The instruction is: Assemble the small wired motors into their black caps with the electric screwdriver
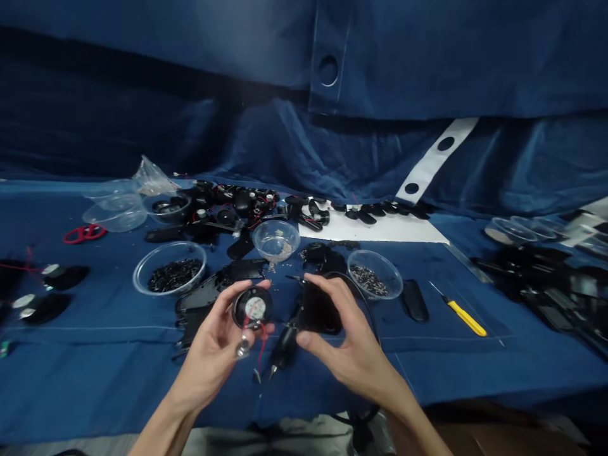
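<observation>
My left hand (219,347) is closed round a small round black speaker (253,308) with a pale centre and red wires hanging from it. My right hand (349,342) grips a flat black plastic housing (319,309) just to the right of the speaker. A black electric screwdriver (283,348) lies on the blue cloth between and below the two hands. Both hands hover over the near middle of the table.
Clear plastic bowls hold small parts: dark screws (173,273), pale bits (277,240), more screws (375,276). Black parts are piled at the back (237,206) and at the right (546,285). A yellow-handled tool (464,316), red scissors (84,234) and a white sheet (380,229) lie around.
</observation>
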`<state>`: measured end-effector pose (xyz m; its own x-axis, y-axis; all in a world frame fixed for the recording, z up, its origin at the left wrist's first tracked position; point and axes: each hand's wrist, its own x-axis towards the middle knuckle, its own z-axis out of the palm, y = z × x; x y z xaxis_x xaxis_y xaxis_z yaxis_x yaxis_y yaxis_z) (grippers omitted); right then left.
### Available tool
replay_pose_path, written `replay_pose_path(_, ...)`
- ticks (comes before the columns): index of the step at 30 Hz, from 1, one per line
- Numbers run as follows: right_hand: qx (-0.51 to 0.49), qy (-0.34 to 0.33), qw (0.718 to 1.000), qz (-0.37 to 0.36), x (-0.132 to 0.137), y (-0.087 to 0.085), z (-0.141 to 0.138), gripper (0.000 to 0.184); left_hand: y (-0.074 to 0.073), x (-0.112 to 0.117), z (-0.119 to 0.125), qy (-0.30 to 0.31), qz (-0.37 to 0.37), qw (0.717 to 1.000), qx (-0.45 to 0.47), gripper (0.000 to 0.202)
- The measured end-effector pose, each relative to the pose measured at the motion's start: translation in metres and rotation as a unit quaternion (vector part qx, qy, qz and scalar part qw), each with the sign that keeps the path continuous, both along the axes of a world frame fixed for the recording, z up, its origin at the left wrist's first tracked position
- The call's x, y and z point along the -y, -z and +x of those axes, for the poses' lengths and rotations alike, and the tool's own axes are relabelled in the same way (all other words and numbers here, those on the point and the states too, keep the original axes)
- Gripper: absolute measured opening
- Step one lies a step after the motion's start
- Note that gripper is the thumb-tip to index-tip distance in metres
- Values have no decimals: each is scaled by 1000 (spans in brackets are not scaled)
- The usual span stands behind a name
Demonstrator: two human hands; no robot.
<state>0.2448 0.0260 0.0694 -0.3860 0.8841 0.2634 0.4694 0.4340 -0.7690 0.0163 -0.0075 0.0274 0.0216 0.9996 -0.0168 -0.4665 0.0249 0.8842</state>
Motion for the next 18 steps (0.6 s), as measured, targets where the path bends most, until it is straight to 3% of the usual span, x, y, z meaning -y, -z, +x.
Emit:
replay_pose_path(5, -12, -16, 1000, 14, 5, 3, 1, 70, -1, -4, -2, 5, 16, 1000, -5, 58)
replay_pose_path(11, -124, 86, 988, -34, 28, 30, -7, 66, 0, -6, 8, -61, 1, 998, -5, 59)
replay_pose_path(14, -127, 58, 990, -36, 38, 35, -18, 65, -4, -7, 15, -46, -40, 995, 74, 68)
replay_pose_path(18, -98, 87, 991, 18, 44, 35, -31, 65, -12, -12, 22, -46, -118, 960, 252, 50)
